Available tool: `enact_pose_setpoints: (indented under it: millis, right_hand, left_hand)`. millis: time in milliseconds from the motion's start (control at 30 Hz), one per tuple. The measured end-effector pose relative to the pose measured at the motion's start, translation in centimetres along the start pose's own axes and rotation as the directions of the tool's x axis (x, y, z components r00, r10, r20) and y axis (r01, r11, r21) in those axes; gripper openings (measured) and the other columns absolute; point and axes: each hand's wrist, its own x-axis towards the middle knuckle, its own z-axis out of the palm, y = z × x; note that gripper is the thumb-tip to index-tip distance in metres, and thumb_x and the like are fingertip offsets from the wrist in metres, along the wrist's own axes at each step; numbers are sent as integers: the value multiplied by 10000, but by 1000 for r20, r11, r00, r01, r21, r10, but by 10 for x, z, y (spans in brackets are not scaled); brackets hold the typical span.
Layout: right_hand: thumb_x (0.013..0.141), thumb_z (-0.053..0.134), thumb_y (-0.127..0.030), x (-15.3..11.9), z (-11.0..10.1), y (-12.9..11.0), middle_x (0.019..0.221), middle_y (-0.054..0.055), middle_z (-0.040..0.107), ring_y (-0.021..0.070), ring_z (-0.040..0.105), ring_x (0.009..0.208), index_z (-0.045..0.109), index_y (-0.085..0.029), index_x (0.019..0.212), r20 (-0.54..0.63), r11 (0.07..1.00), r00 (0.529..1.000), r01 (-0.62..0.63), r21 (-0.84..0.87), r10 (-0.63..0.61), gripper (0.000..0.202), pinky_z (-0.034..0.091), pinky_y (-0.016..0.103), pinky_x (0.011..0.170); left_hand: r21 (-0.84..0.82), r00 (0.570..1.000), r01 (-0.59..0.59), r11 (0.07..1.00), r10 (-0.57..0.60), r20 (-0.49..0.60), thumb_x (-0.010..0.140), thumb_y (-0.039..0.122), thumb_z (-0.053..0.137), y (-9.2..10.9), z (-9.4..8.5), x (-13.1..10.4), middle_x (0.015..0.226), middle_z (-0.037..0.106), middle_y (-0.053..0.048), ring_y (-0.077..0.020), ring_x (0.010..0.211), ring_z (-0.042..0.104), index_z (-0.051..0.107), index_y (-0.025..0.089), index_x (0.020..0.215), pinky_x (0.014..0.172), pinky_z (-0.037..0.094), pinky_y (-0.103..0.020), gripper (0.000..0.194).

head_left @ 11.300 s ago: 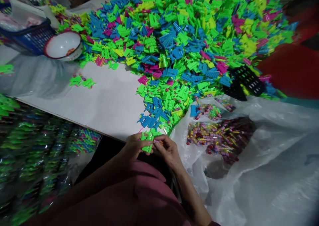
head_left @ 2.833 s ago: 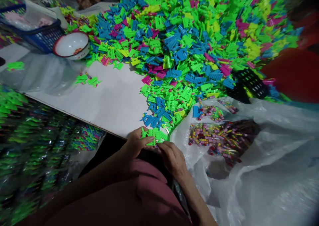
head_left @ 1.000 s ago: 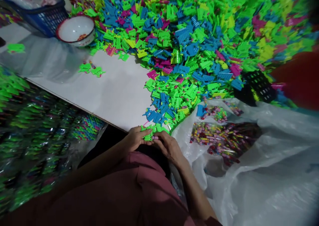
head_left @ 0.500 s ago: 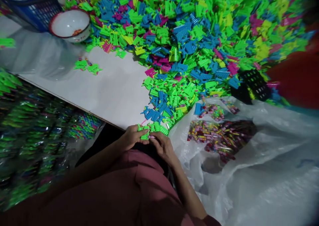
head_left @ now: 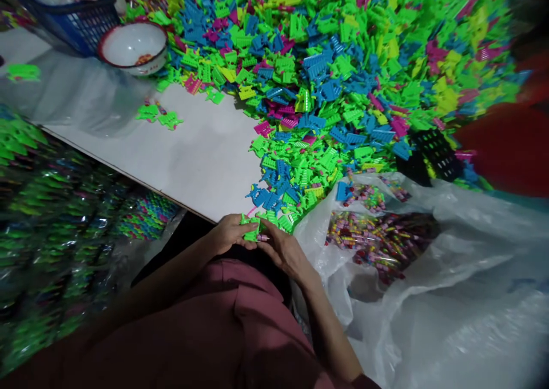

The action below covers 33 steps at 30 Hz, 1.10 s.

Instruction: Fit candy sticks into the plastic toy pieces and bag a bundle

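Observation:
Close to my lap, at the table's front edge, my left hand (head_left: 228, 233) pinches a bright green plastic toy piece (head_left: 251, 231). From the other side my right hand (head_left: 283, 249) is closed on a small pink-and-white stick-like piece (head_left: 262, 238), which touches or sits against the green one. Whether the two are joined I cannot tell. Just beyond my fingers lie green pieces (head_left: 285, 222) and blue pieces (head_left: 266, 197), at the near end of a large heap (head_left: 326, 120) of green, blue, yellow and pink plastic parts.
To my right, a white plastic bag (head_left: 317, 234) holds many small coloured sticks (head_left: 381, 237). An enamel bowl (head_left: 135, 46) and a blue basket (head_left: 96, 26) stand at the back left of the white table (head_left: 193, 154). Bagged toys (head_left: 64, 229) fill the lower left. A black perforated basket (head_left: 437, 151) is at right.
My right hand's fingers have shifted up over the green piece's right side. My left hand keeps its hold. The whole view has shifted slightly.

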Motion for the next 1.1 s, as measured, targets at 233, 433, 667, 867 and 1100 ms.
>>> enact_pose_setpoints:
  millis: [233, 433, 667, 867, 1100]
  right_hand:
    - [893, 548, -329, 3, -17, -5, 1089, 100, 647, 206, 635, 932, 261, -232, 1434, 141, 999, 990, 4, 47, -11, 620, 515, 343, 799]
    - [923, 480, -315, 0, -18, -4, 1026, 72, 631, 180, 601, 853, 192, -233, 1463, 252, 956, 968, -82, 283, 9, 617, 483, 315, 772]
    - [950, 405, -347, -8, -11, -1, 868, 28, 596, 160, 552, 739, 191, -204, 1459, 234, 955, 971, -108, 275, 42, 571, 448, 291, 708]
    - [955, 374, -355, -13, 0, -3, 802, 34, 611, 167, 565, 667, 284, -173, 1406, 145, 979, 988, -87, 182, 61, 494, 456, 287, 649]
    - [963, 338, -333, -8, 5, 4, 862, 72, 671, 195, 633, 715, 360, -167, 1355, 112, 991, 993, -52, 120, 38, 427, 498, 317, 676]
  left_hand:
    - [87, 997, 26, 996, -32, 68, 528, 581, 781, 6, 3, -6, 570, 634, -53, -144, 510, 605, 626, 95, 706, 495, 498, -246, 540]
    - [104, 984, 87, 991, -102, 148, 568, 577, 763, 3, 2, -1, 604, 649, -47, -145, 487, 609, 592, 105, 804, 470, 473, -242, 555]
    - [94, 977, 123, 988, -138, 165, 557, 566, 771, 3, 3, 2, 604, 640, -44, -148, 462, 601, 589, 105, 781, 431, 445, -239, 544]
    - [55, 966, 162, 985, -170, 196, 601, 525, 756, -7, 2, 5, 564, 641, -51, -163, 437, 601, 593, 107, 770, 414, 445, -246, 479]
    - [29, 970, 161, 987, -164, 178, 624, 507, 740, -12, 1, 6, 592, 669, -93, -149, 410, 581, 591, 105, 751, 393, 422, -234, 447]
